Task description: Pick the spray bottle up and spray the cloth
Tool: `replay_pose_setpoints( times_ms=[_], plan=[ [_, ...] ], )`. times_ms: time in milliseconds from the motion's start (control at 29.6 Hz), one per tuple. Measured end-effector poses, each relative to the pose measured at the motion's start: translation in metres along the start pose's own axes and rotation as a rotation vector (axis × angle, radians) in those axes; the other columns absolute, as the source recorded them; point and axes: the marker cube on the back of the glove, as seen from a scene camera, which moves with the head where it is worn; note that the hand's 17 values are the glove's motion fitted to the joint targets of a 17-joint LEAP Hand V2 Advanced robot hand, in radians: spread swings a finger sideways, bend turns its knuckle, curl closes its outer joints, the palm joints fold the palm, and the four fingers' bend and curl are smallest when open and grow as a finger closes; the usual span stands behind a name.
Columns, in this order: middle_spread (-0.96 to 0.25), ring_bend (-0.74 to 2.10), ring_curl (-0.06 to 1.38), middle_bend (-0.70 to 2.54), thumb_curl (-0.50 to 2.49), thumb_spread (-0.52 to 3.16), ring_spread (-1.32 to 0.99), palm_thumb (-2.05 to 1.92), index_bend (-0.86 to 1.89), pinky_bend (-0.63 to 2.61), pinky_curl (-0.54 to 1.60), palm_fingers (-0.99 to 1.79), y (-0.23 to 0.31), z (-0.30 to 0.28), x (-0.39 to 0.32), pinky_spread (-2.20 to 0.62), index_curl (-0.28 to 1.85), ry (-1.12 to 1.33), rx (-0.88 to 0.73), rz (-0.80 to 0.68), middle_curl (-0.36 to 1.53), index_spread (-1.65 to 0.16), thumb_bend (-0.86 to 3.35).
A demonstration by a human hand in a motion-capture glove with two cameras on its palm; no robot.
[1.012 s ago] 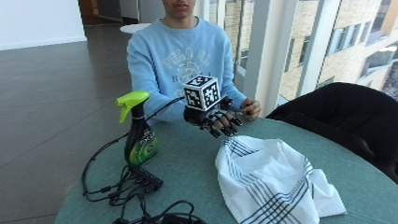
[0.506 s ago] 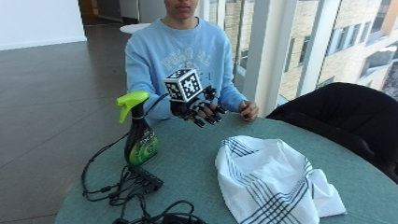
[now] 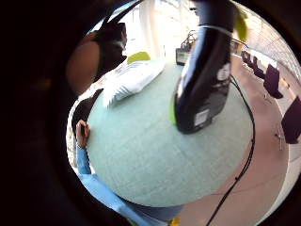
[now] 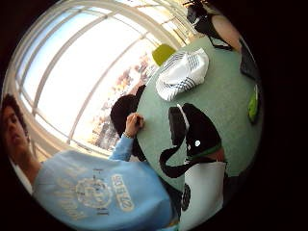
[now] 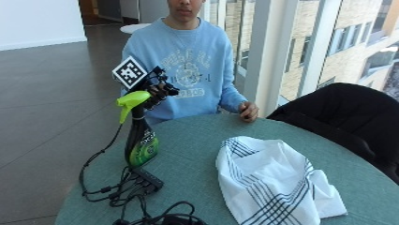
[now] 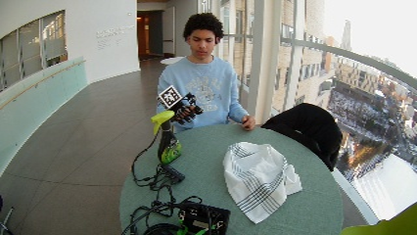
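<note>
Hand (image 5: pixel 159 90) has swung over from above the tabletop (image 5: pixel 193 140), mid-frame a second ago, to left of centre in the outside view, right at the green trigger head of the spray bottle (image 5: pixel 140 136). Fingers part-curled near the neck; can't tell if they've closed on it. Bottle upright on the tabletop, left side of frame, base down. Cloth (image 5: pixel 271 185) crumpled at lower right, well apart, unchanged. Reach about done; grip and lift next, spraying not started.

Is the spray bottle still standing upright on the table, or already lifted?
Upright on the table, not lifted. The spray bottle rests its base on the green table, neck vertical; the gloved right hand is at its trigger head.
</note>
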Motion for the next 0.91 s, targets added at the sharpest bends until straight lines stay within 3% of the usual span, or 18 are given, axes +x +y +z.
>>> replay_pose_setpoints(
  times_ms=[67,270,709,911],
  plan=[
    [-0.06,0.27,0.26,0.19,0.35,1.17,0.00,0.68,0.13,0.24,0.31,0.65,0.004,-0.015,0.013,0.21,0.31,-0.047,0.010,0.041,0.33,-0.41,0.09],
    [-0.06,0.29,0.28,0.19,0.35,1.17,0.00,0.69,0.13,0.25,0.33,0.68,-0.011,-0.024,0.055,0.19,0.30,-0.061,0.240,0.156,0.35,-0.39,0.06],
    [-0.05,0.26,0.29,0.23,0.35,1.13,0.02,0.69,0.11,0.32,0.36,0.55,-0.039,0.004,0.107,0.20,0.26,-0.157,0.230,0.401,0.38,-0.38,-0.02],
    [-0.04,0.18,0.28,0.28,0.33,1.08,0.04,0.62,0.16,0.23,0.34,0.45,-0.051,0.026,0.120,0.23,0.28,-0.251,0.211,0.448,0.39,-0.38,-0.05]
  ],
)
